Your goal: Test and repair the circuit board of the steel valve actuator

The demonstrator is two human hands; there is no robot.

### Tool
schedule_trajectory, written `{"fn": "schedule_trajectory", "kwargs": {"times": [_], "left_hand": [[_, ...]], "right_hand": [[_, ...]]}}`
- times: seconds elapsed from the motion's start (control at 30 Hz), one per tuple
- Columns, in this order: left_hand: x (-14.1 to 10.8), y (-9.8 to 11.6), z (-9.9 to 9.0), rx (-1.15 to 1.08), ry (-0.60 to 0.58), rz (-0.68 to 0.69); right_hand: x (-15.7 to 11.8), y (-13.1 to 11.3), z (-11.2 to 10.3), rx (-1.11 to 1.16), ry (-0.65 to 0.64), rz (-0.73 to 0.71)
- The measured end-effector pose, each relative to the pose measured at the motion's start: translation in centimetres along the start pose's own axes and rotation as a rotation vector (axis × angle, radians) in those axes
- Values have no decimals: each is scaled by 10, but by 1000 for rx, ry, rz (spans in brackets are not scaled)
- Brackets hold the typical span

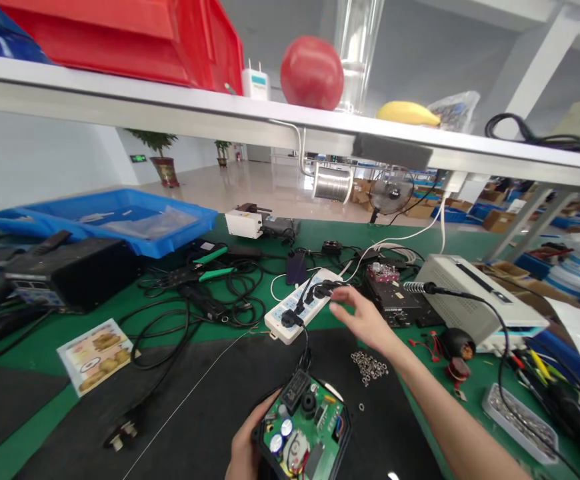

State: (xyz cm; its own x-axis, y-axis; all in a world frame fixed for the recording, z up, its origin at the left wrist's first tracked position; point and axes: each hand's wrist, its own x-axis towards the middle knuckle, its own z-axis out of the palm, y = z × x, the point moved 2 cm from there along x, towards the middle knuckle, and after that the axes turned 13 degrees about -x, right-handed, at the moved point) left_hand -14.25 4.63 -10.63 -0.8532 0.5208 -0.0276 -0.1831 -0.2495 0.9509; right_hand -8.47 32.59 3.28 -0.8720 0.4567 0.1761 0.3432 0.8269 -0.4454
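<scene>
At the bottom centre, my left hand [250,440] is wrapped round the side of an open black housing with a green circuit board [307,427] in it. Capacitors, a black relay-like block and coils stand on the board. A black cable runs from the housing up towards a white power strip [290,317]. Several black plugs sit in the strip. My right hand [357,313] reaches to the strip's far right end, thumb and forefinger apart, with the fingertips beside a black plug [324,289]. Whether they touch it I cannot tell.
Small nuts [369,367] lie in a pile on the black mat. A soldering iron [420,287] rests by a beige bench unit [475,300]. Coiled black cables [190,313] and green-handled pliers [215,263] lie left. A white shelf [320,120] crosses overhead with a solder spool [333,183] below.
</scene>
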Motion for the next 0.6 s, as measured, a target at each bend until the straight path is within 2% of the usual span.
{"fn": "schedule_trajectory", "kwargs": {"times": [0.07,0.1,0.13,0.2,0.27,0.33,0.4,0.47,0.53,0.57,0.6], "left_hand": [[-13,14,2,65,-90,158],[-19,25,5,102,-142,203],[-23,38,9,150,-194,214],[-26,69,17,310,-311,190],[-22,101,22,476,-509,161],[-16,126,20,611,-550,232],[-14,136,11,648,-479,240],[-21,132,0,604,-307,206],[-38,116,-8,511,-110,168],[-48,106,-10,455,-45,153],[-60,94,-9,413,-42,133]], "right_hand": [[-55,-10,-9,153,-167,-144],[-80,-15,-11,328,-301,-217],[-99,-18,-14,426,-385,-229],[-123,-25,-17,474,-407,-181],[-130,-32,-15,460,-378,-142],[-129,-39,-7,488,-369,-127],[-129,-46,7,571,-344,-88],[-134,-51,23,631,-240,-8],[-145,-56,40,589,-108,103],[-152,-59,48,537,-64,166],[-159,-63,54,484,-34,226]]}}
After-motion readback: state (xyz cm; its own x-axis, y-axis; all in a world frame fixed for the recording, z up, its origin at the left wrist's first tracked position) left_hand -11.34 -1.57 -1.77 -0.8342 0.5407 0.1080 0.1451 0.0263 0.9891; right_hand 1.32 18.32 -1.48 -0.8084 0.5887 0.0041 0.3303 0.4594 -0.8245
